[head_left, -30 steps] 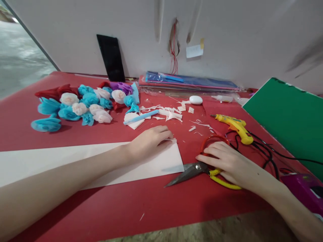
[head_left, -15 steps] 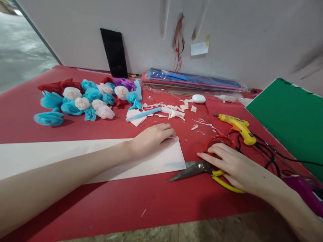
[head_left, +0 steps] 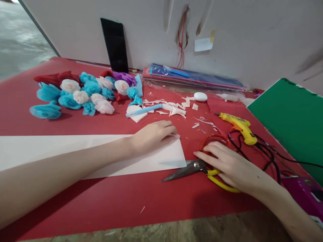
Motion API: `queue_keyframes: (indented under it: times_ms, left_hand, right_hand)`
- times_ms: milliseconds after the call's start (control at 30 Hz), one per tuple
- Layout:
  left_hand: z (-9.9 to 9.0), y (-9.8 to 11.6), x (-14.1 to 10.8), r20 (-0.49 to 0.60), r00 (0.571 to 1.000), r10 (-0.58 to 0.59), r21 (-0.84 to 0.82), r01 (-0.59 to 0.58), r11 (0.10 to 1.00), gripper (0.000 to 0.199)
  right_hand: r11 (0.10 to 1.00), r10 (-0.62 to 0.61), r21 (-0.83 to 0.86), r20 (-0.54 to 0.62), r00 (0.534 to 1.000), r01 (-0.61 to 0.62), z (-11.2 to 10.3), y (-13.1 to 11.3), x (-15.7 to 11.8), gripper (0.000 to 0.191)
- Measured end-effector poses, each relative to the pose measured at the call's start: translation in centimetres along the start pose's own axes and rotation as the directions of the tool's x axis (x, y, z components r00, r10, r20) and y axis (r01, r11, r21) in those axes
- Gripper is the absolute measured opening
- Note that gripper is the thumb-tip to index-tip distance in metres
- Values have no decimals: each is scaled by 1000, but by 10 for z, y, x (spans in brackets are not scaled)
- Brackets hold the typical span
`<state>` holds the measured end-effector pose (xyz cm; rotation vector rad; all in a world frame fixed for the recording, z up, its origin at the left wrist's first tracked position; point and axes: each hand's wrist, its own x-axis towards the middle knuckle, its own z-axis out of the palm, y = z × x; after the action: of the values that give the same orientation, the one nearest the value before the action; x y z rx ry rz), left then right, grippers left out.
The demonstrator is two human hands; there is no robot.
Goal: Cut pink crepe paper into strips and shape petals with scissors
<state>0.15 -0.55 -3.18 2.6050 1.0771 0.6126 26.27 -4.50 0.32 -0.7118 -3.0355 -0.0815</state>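
Note:
A long strip of white paper (head_left: 111,168) lies across the red table. My left hand (head_left: 155,136) rests on its right end, fingers curled together and pinching the paper near its upper corner. Beside that end are the scissors (head_left: 185,171), blades apart, one blade under the paper and the other in front of its lower edge. They have one red and one yellow handle loop. My right hand (head_left: 224,164) holds the scissors by these handles, with its index finger stretched toward the pivot.
Blue, white, red and purple paper flowers (head_left: 92,88) lie at the back left. Behind my hands are paper scraps (head_left: 176,109) and a blue stick (head_left: 143,110). A yellow glue gun (head_left: 241,126) with black cables and a green board (head_left: 290,117) are at the right. A phone (head_left: 115,45) leans on the wall.
The scissors and my right hand have moved slightly left, and the blade reaches further under the paper. My left hand stays on the paper. The camera view has shifted a little.

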Motion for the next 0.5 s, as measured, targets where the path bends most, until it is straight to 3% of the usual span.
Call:
queue_keyframes:
  times_ms: [233,500]
  left_hand:
    - [-1,0,-1,4,1000,-3,-5,3,1000,26]
    - [0,1,0,1,1000,-3,5,3,1000,24]
  right_hand:
    - [1000,-28,13,-55,998,29,-1,3,-4,48]
    - [990,-43,-133,26,999,46,1,-2,-9,59]
